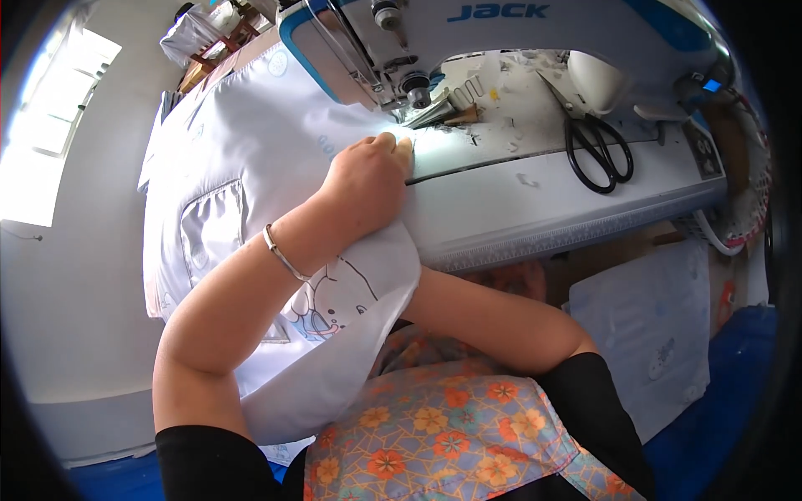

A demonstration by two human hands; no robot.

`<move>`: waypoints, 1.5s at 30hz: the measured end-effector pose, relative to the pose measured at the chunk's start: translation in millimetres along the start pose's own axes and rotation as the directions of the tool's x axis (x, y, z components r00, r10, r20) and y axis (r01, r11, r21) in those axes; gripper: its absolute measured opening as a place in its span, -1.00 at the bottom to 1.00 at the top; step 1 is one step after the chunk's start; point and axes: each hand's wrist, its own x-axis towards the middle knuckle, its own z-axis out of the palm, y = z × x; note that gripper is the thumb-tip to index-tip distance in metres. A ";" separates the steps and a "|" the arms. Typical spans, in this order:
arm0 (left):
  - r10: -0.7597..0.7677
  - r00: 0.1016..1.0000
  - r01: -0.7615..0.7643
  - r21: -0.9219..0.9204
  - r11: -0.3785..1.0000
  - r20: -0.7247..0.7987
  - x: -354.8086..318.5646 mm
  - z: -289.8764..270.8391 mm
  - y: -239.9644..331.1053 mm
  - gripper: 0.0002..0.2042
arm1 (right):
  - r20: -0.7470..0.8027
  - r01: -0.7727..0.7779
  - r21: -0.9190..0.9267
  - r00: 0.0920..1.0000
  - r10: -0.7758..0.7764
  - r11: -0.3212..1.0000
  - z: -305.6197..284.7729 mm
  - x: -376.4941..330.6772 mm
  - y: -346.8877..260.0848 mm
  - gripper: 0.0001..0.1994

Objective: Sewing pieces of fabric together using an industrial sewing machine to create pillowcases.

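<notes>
My left hand lies flat on a white fabric piece, fingers together, pressing it down just in front of the presser foot of a white and blue sewing machine. A thin bracelet circles that wrist. My right forearm runs under the fabric, and the right hand is hidden beneath the cloth, near the table's front edge. The fabric carries a small cartoon print and hangs down over my lap.
Black scissors lie on the machine bed to the right of the needle. A stack of white printed fabric pieces rests lower right over a blue sheet. A bright window is at the left.
</notes>
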 end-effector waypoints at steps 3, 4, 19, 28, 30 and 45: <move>0.001 1.000 -0.002 -0.079 0.997 -0.017 -2.6 -3.2 1.7 -0.56 | -0.019 -0.011 0.066 1.000 0.013 0.998 -2.5 -0.9 -1.8 -0.50; 0.006 1.000 -0.007 -0.081 0.997 -0.014 -0.3 -3.6 1.3 -0.56 | -0.026 -0.013 0.088 1.000 0.016 0.996 -4.1 -1.5 -2.9 -0.49; 0.046 0.996 -0.044 0.028 0.999 -0.078 -1.0 -6.0 -0.8 -0.50 | 0.410 0.374 -0.909 0.880 -0.240 -0.184 37.5 -82.8 -109.0 -0.75; 0.148 0.954 -0.156 -0.011 0.988 -0.260 0.0 9.6 -10.4 -0.54 | 0.331 0.279 -0.931 0.917 -0.223 -0.235 57.8 -115.7 -147.0 -0.80; 0.112 0.965 -0.125 -0.040 0.991 -0.235 1.1 9.5 -9.3 -0.53 | 0.340 0.284 -0.928 0.911 -0.234 -0.243 54.5 -116.3 -150.3 -0.80; 0.107 0.954 -0.133 -0.073 0.988 -0.281 6.5 11.0 -14.8 -0.52 | 0.076 0.078 -0.997 0.985 -0.158 0.008 57.0 -111.5 -179.2 -0.75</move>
